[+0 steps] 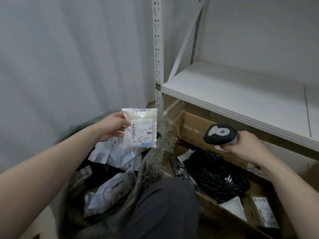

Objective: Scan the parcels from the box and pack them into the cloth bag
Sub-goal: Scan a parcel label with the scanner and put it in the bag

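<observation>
My left hand [113, 126] pinches a small white plastic parcel [140, 128] by its left edge and holds it upright above the green cloth bag [155, 157], label facing me. My right hand [246, 145] grips a black and grey barcode scanner [220, 133] over the cardboard box [193, 128], its head turned left toward the parcel. Inside the bag lie several white and dark parcels [110, 190]. The box holds a large black plastic parcel [215, 173], a white one [234, 207] and a small brown carton [264, 211].
A white metal shelf [241, 90] overhangs the box at the right, with its perforated upright post [158, 49] behind the parcel. A grey wall fills the left. My dark-trousered knee [164, 204] sits between bag and box.
</observation>
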